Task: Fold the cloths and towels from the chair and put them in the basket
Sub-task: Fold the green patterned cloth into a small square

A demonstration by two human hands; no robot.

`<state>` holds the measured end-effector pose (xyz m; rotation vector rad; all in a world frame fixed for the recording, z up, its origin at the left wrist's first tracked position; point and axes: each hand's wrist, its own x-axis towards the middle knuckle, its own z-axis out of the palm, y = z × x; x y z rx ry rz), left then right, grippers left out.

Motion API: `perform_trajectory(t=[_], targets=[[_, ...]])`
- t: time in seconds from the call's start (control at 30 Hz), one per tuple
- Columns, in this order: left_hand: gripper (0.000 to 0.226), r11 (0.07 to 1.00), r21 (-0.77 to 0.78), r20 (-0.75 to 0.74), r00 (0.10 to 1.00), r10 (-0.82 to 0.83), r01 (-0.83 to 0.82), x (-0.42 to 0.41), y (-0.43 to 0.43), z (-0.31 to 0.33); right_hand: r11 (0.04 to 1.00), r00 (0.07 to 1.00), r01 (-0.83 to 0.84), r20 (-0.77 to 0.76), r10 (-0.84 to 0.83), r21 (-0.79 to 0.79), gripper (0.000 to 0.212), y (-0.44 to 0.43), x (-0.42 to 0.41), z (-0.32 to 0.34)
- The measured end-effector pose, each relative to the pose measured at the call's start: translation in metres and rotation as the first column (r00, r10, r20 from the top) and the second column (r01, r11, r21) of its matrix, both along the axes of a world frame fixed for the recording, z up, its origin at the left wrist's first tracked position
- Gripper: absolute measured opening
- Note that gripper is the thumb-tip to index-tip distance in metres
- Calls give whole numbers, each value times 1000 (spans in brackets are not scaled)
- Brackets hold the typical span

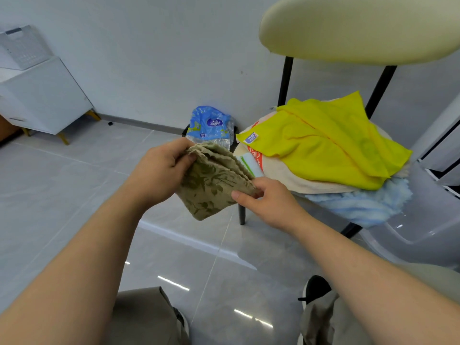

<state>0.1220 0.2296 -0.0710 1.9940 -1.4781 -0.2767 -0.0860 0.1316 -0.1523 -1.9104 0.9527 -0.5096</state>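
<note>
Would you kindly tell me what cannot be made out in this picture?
In the head view:
- White basket: cut by the left edge, inside unseen.
- Pile under the yellow cloth: mostly covered, number unclear.
- Blue label: too small to read.
- Left hand: fingertips behind the patterned cloth.

Chair [358, 28] carries a heap: yellow cloth [323, 143] on top, cream towel [281, 173] under it, blue towel [361, 202] lowest (overhanging the edge). Tiled floor [74, 183]: blue plastic pack [211, 125] by the wall.
</note>
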Motion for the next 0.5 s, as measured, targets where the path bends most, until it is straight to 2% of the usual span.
perform_trajectory(t=[0.17, 0.27, 0.33, 0.4, 0.47, 0.5], targets=[[14, 993, 60, -31, 994, 100, -98, -3, -5, -2, 994, 999, -3, 38, -1, 107, 35, -5, 0, 5], [18, 987, 99, -69, 989, 131, -124, -10, -10, -7, 938, 983, 37, 157, -97, 343, 29, -8, 3, 2], [24, 981, 121, -121, 979, 164, -150, -13, -13, -10, 838, 936, 12, 290, -202, 546, 26, -6, 4, 3], [25, 969, 154, -245, 943, 226, -192, -15, -16, -14, 695, 862, -7, 356, -360, 719, 33, -6, 7, 2], [26, 952, 181, -431, 851, 302, -246, -19, -19, -17, 532, 807, -35, 338, -485, 846, 34, -8, 8, 0], [27, 944, 201, -518, 789, 330, -263, -22, -20, -19, 463, 810, -48, 306, -500, 885, 31, -8, 8, 1]])
